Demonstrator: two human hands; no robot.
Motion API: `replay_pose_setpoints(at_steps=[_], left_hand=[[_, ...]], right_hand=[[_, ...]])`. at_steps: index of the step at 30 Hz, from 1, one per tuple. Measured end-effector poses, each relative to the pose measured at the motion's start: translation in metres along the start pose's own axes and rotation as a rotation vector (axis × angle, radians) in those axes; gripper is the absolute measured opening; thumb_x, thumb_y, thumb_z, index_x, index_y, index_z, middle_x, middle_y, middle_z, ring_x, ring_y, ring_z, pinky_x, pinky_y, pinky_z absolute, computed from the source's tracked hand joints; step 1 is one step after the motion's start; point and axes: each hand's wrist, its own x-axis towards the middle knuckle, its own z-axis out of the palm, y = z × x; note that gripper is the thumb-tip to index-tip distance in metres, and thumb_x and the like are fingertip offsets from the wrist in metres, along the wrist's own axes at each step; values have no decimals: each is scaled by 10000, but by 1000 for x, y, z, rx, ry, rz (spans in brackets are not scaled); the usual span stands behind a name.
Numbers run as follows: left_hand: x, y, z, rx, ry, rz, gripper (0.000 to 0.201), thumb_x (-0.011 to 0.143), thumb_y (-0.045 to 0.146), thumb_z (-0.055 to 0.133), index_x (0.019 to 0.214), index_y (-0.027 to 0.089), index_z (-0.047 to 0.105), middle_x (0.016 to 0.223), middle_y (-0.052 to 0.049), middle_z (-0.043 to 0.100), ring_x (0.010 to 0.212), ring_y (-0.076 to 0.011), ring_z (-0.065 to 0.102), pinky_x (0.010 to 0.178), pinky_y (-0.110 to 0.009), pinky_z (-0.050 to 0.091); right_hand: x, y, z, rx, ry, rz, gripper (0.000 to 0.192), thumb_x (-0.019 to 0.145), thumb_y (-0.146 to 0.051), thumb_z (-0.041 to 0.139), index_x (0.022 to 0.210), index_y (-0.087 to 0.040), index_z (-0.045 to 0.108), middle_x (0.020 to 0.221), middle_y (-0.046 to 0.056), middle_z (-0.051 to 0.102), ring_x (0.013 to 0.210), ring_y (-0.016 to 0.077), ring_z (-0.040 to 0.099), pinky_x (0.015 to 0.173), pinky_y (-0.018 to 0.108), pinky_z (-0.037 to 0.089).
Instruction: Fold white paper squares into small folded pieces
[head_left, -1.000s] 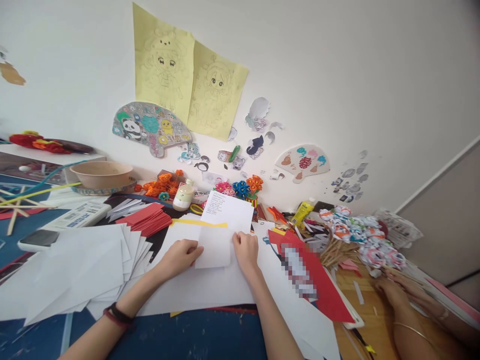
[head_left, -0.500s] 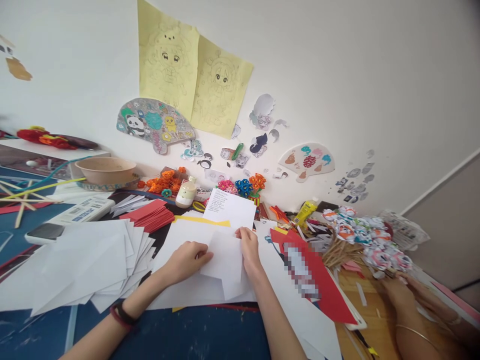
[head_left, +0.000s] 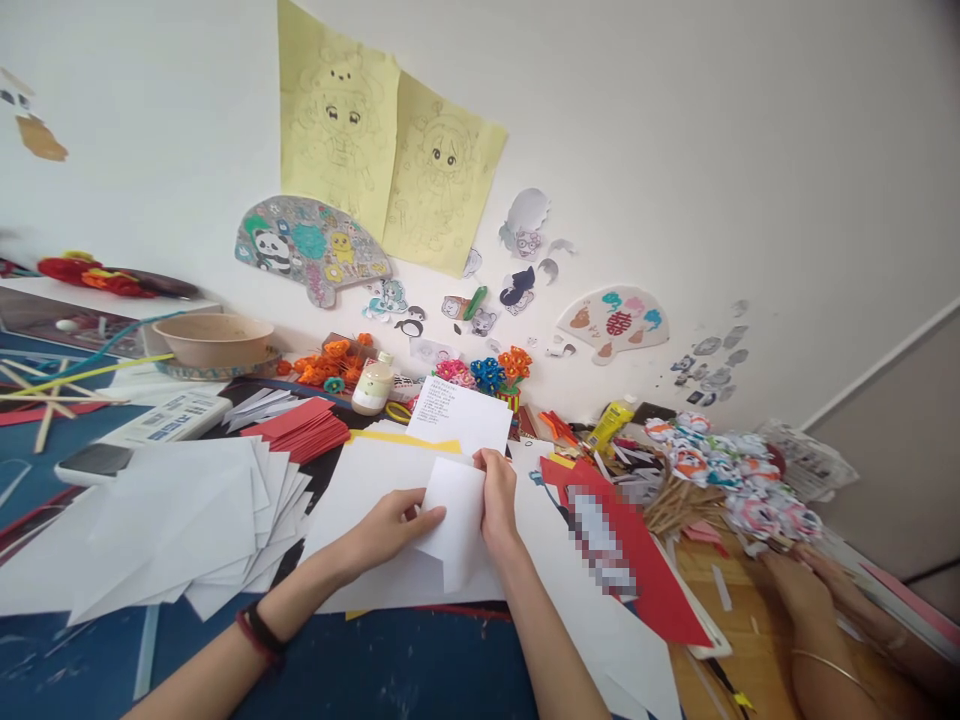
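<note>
Between my two hands is a sheet of white paper (head_left: 456, 510), curved over on itself so that its sides bow outward. My left hand (head_left: 397, 518) pinches its left side, thumb on the front face. Along the opposite edge, my right hand (head_left: 497, 495) grips the paper with curled fingers. Underneath lies a larger white sheet (head_left: 352, 550) on the blue table. Just beyond the hands rests a white page with lines of writing (head_left: 457, 412). A fanned pile of white sheets (head_left: 172, 520) spreads to the left of my left forearm.
Red paper strips (head_left: 300, 432), a glue bottle (head_left: 373, 385) and a beige bowl (head_left: 214, 340) stand at the back left. On the right are red card (head_left: 667, 575), a yellow bottle (head_left: 611, 425) and wrapped paper flowers (head_left: 720, 460). Another person's hands (head_left: 802, 580) work at far right.
My left hand has moved right, toward my right hand. The white paper between them, flatter before, now bends into a narrower, rolled-over shape.
</note>
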Motion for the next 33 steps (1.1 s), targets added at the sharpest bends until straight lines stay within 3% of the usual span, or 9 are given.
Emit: replay_pose_setpoints(at_steps=[4, 9, 15, 19, 26, 30, 33], left_hand=[[1, -2, 0, -103, 52, -22, 360, 788, 482, 476, 771, 147, 608, 767, -23, 629, 695, -178, 526, 611, -264, 403], [3, -4, -7, -2, 211, 26, 377, 784, 488, 463, 740, 147, 618, 704, -21, 624, 678, -187, 531, 587, -264, 407], [5, -5, -19, 239, 405, 64, 351, 843, 450, 396, 844, 171, 610, 775, -15, 633, 672, -162, 517, 595, -250, 383], [8, -10, -26, 380, 512, 86, 321, 871, 429, 370, 815, 184, 570, 780, -11, 607, 665, -149, 494, 605, -248, 374], [7, -15, -28, 373, 582, 153, 275, 887, 382, 380, 870, 186, 571, 893, -35, 616, 767, -162, 532, 649, -247, 399], [8, -22, -28, 418, 524, 117, 233, 861, 361, 409, 938, 196, 555, 919, -36, 605, 792, -175, 537, 652, -255, 409], [11, -29, -27, 593, 479, 29, 189, 797, 318, 478, 910, 179, 539, 925, -60, 587, 845, -213, 531, 690, -293, 413]], right_hand=[[-3, -9, 4, 55, -34, -24, 222, 751, -379, 524, 656, -184, 568, 644, -19, 481, 629, 137, 443, 571, 240, 357], [-5, -22, 6, 144, -114, -30, 236, 770, -412, 520, 704, -187, 554, 686, -12, 531, 634, 139, 482, 579, 240, 375], [-10, -33, 5, 173, -243, 30, 382, 801, -466, 496, 1085, -212, 526, 981, 61, 622, 864, 206, 591, 713, 286, 460], [-9, -32, 3, 165, -325, 79, 496, 760, -437, 588, 1203, -258, 456, 1121, 65, 597, 911, 204, 584, 739, 303, 474], [-6, -25, 0, 293, -416, 73, 656, 617, -222, 738, 1208, -295, 461, 1128, 42, 563, 911, 179, 572, 806, 333, 477], [-12, -21, 2, 278, -582, 112, 642, 575, -164, 752, 1165, -235, 509, 1090, 55, 599, 990, 228, 576, 851, 362, 461], [-16, -17, 4, 240, -624, 125, 596, 581, -163, 744, 1134, -213, 527, 1121, 56, 610, 1047, 231, 558, 881, 346, 443]])
